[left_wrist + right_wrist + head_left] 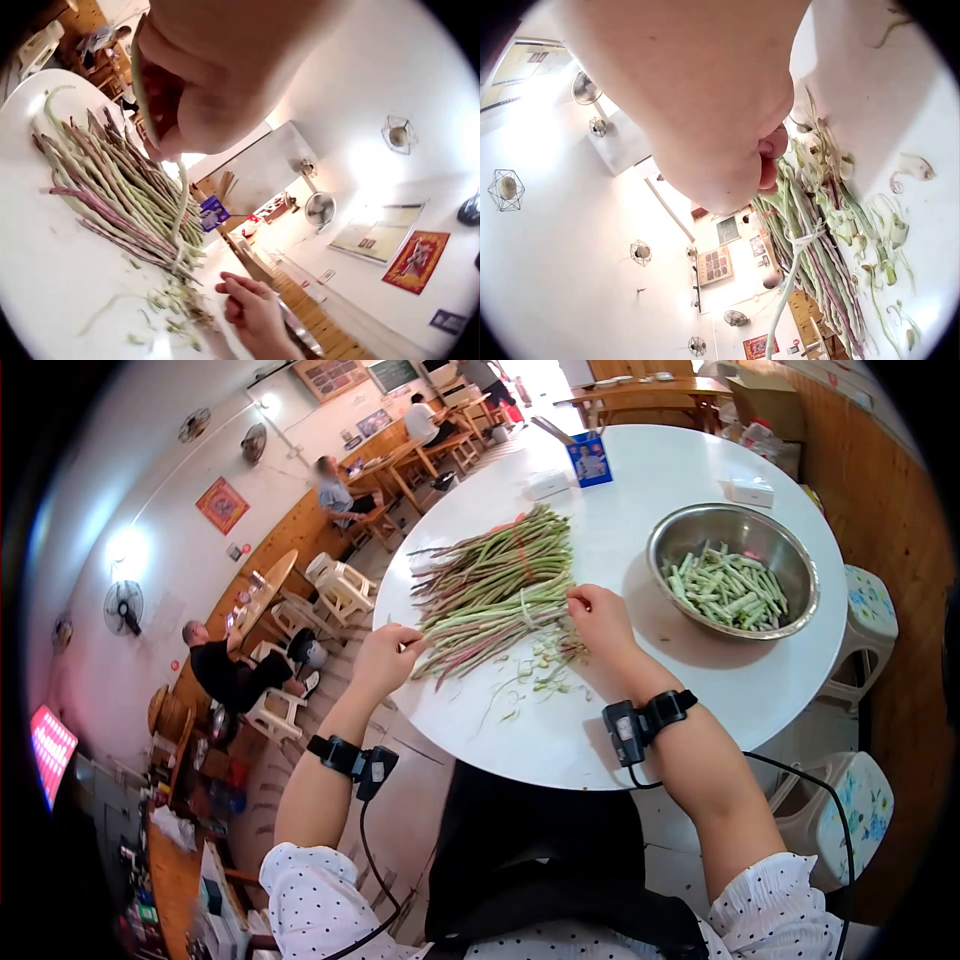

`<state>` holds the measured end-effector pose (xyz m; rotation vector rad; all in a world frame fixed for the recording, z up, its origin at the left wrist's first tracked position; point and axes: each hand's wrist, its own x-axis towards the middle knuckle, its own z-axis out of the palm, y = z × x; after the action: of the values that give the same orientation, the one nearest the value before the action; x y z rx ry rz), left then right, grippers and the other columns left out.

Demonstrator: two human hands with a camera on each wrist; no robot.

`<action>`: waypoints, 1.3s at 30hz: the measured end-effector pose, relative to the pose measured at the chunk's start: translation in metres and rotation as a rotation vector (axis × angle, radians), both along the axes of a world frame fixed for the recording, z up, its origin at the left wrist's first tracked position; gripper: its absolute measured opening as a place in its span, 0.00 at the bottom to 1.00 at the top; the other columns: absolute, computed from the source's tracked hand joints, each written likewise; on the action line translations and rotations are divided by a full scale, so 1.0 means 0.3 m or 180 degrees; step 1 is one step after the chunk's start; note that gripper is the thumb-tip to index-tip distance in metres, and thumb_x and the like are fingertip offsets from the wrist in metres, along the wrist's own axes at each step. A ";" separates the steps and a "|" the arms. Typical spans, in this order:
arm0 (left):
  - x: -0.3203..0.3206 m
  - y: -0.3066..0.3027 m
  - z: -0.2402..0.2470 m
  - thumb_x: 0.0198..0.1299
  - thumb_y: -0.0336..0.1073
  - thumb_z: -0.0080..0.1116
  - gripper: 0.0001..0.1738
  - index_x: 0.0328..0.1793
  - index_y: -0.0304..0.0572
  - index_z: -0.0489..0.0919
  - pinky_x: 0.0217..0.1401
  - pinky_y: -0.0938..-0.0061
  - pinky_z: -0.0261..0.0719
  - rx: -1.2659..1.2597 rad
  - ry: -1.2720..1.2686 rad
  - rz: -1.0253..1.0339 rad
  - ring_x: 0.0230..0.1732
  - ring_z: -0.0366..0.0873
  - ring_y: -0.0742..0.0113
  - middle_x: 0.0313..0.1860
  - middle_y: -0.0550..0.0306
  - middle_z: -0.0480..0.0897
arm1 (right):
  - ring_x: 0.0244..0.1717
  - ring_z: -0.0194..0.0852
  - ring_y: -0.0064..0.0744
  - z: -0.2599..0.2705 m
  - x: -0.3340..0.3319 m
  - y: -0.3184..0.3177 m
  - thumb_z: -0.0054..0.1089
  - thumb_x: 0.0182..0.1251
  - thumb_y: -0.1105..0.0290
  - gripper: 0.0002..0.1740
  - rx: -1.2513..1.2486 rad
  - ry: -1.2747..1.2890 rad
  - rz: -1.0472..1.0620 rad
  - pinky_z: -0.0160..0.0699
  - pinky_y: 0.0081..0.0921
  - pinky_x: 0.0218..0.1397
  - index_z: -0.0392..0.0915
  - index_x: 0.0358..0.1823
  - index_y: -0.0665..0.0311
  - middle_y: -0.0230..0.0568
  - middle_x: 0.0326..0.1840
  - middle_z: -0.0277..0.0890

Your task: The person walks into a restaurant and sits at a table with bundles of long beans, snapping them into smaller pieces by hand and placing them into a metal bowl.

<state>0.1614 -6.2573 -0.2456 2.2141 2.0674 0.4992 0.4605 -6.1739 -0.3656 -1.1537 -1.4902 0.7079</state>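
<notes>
My left hand (388,658) holds a long green bean (184,199) between thumb and fingers; the bean hangs down toward the pile in the left wrist view. A large pile of long beans (490,575), green with some purplish ones, lies on the round white table (450,730). A pale strand (804,241) is tied round one bundle. My right hand (605,622) is at the right ends of the beans, its fingers curled, with nothing visible between them in the left wrist view. Trimmed bean ends (548,670) lie scattered just below it.
A steel bowl (660,575) with cut bean pieces stands to the right. At the back are a blue box (590,463) with sticks in it and a white box (750,492). Stools (868,610) stand on the right, and people sit at tables (262,598) on the left.
</notes>
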 end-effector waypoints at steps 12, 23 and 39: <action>0.175 -0.132 -0.069 0.65 0.32 0.61 0.13 0.52 0.34 0.84 0.30 0.87 0.63 -0.2060 -0.2749 -0.0854 0.29 0.69 0.85 0.34 0.67 0.83 | 0.39 0.80 0.24 0.209 0.048 -0.121 0.57 0.63 0.78 0.33 -0.1596 0.2117 0.2910 0.76 0.16 0.28 0.63 0.71 0.67 0.44 0.62 0.76; 0.005 -0.180 -0.212 0.61 0.28 0.64 0.09 0.46 0.34 0.82 0.30 0.87 0.65 -0.1912 -0.3503 -0.0511 0.28 0.71 0.85 0.30 0.67 0.80 | 0.45 0.79 0.23 0.213 0.032 -0.104 0.56 0.73 0.71 0.16 -0.1286 0.1892 0.2203 0.84 0.21 0.39 0.78 0.57 0.70 0.39 0.50 0.81; 0.008 -0.301 -0.131 0.74 0.35 0.48 0.16 0.62 0.35 0.75 0.26 0.84 0.65 -0.1798 -0.5362 -0.0750 0.25 0.67 0.80 0.34 0.64 0.75 | 0.42 0.79 0.24 0.371 -0.334 -0.315 0.55 0.73 0.74 0.15 -0.0837 0.0846 0.2361 0.84 0.23 0.39 0.79 0.57 0.69 0.38 0.46 0.80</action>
<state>0.1640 -6.3475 -0.2850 0.8680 0.7990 1.0234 0.3603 -6.2684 -0.2542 -0.6261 -1.6176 1.5347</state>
